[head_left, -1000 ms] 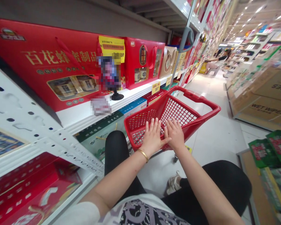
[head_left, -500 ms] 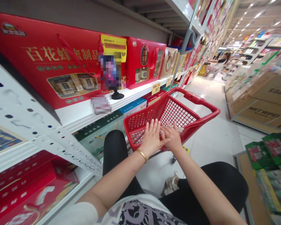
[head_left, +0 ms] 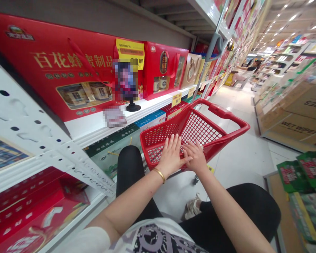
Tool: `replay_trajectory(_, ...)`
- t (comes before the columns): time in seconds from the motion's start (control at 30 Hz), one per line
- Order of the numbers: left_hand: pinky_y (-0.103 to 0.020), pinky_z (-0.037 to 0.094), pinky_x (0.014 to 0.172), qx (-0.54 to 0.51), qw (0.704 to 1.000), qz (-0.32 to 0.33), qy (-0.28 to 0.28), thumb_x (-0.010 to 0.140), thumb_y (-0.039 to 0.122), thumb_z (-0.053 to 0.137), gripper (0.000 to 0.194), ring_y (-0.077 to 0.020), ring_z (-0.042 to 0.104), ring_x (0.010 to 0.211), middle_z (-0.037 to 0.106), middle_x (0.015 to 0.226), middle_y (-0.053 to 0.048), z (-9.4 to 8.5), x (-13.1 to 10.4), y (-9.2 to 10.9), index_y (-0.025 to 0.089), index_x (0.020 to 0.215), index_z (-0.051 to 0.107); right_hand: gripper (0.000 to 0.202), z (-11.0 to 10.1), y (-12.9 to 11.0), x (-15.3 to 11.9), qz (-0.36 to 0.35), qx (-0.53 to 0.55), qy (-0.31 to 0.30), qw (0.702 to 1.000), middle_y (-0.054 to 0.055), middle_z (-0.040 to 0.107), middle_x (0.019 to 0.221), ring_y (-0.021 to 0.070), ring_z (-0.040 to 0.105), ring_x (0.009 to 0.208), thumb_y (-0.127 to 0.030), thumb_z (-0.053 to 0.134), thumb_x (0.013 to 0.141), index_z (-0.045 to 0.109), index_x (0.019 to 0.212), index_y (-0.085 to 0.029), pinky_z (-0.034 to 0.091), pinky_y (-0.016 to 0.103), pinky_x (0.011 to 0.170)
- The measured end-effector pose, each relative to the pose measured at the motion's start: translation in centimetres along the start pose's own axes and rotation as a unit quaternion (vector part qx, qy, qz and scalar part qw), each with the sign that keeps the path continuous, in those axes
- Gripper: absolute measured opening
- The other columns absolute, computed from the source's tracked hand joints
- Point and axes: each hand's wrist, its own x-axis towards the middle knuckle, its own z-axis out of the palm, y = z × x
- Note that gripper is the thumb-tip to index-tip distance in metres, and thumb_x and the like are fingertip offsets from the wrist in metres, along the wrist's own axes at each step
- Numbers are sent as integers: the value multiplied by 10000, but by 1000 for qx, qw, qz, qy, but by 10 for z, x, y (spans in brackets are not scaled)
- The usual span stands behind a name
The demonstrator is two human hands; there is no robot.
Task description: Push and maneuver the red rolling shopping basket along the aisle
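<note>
Basket [head_left: 201, 126] — looks light, stiff; best taken by handle [head_left: 223, 111] — with left hand [head_left: 171, 156] and right hand [head_left: 196, 156] spread, clasping nothing.

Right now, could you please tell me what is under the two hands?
The red basket, its mesh showing past them. What lies directly beneath the left hand and right hand is covered.

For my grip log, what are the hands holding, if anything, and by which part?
Nothing visible is held: the left hand and right hand are open, palms down, over the red basket. Contact with it is unclear.
</note>
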Motion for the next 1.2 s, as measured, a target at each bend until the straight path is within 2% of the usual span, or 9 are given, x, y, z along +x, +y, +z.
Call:
replay_trajectory(0.07, -529, 93, 1319, -2, 1000, 2, -1, 964, 777, 341, 989, -300, 41, 1622, 177, 1729, -170, -1, -1, -1, 68, 1643, 225, 298, -6, 5, -1, -5, -15, -12, 1000, 47, 771, 1208, 233, 646, 1266, -242, 511, 1000, 718, 1213, -218, 215, 554, 1298)
replay_trajectory(0.23, -515, 75, 1320, -16, 1000, 1, 1, 938, 824, 300, 1031, -311, 64, 1619, 193, 1726, -173, -4, -1, 2, 69, 1639, 244, 269, -19, 32, 5, 101, -79, 65, 990, 61, 797, 1054, 260, 684, 1169, -236, 491, 1007, 753, 1033, -181, 258, 565, 1265)
replay_trajectory(0.47, -532, 62, 1312, -45, 998, 31, 8, 991, 748, 312, 940, -283, -43, 1621, 92, 1750, -125, -15, -6, -14, 121, 1667, 128, 269, -3, -21, 2, 18, -3, -8, 1000, 51, 791, 1039, 195, 698, 1053, -256, 489, 1009, 754, 1013, -207, 405, 411, 1176)
replay_trajectory(0.63, -596, 38, 1290, -11, 999, -28, -14, 988, 745, 340, 904, -338, -9, 1618, 132, 1742, -154, -19, -20, -45, 138, 1650, 233, 271, -3, -22, 6, 46, -26, 5, 999, 71, 790, 1057, 206, 706, 1023, -262, 498, 1013, 758, 1016, -186, 405, 412, 1163)
replay_trajectory(0.77, -621, 5, 1278, 6, 1000, 16, -7, 922, 824, 383, 1044, -356, -25, 1616, 99, 1743, -172, -16, -32, -43, 121, 1663, 162, 254, 14, -53, 9, 113, -27, 60, 991, 66, 789, 979, 207, 697, 933, -239, 510, 1004, 757, 965, -195, 460, 401, 1046)
replay_trajectory(0.9, -657, -35, 1253, 0, 1000, -3, 25, 890, 877, 323, 1146, -376, -102, 1606, -21, 1740, -202, -16, -39, -37, 90, 1668, 26, 229, 24, -85, 6, 26, 33, 20, 999, 34, 788, 1002, 181, 687, 968, -221, 518, 998, 746, 1010, -233, 446, 369, 1048)
replay_trajectory(1.0, -675, -51, 1240, -5, 1000, -15, 8, 893, 883, 274, 1129, -380, -118, 1603, -34, 1742, -188, -14, -38, -38, 110, 1672, 9, 224, 14, -63, 6, 15, 11, 3, 1000, 34, 791, 1001, 175, 692, 939, -239, 518, 1001, 742, 997, -227, 417, 379, 1092)
replay_trajectory(1.1, -677, -43, 1240, -3, 1000, -3, -11, 887, 892, 254, 1133, -373, -122, 1604, -18, 1744, -181, -12, -35, -37, 115, 1672, 0, 279, 3, -24, 11, 102, -66, 24, 992, 62, 787, 927, 193, 690, 867, -259, 497, 1007, 734, 874, -190, 364, 461, 1152)
replay_trajectory(1.2, -667, -48, 1246, 4, 1000, 13, -11, 877, 902, 251, 1147, -366, -122, 1605, -3, 1746, -174, -11, -34, -32, 113, 1672, 3, 358, 5, -20, 16, 144, -106, 18, 984, 74, 754, 777, 198, 670, 771, -273, 482, 1006, 710, 747, -178, 392, 478, 1131)
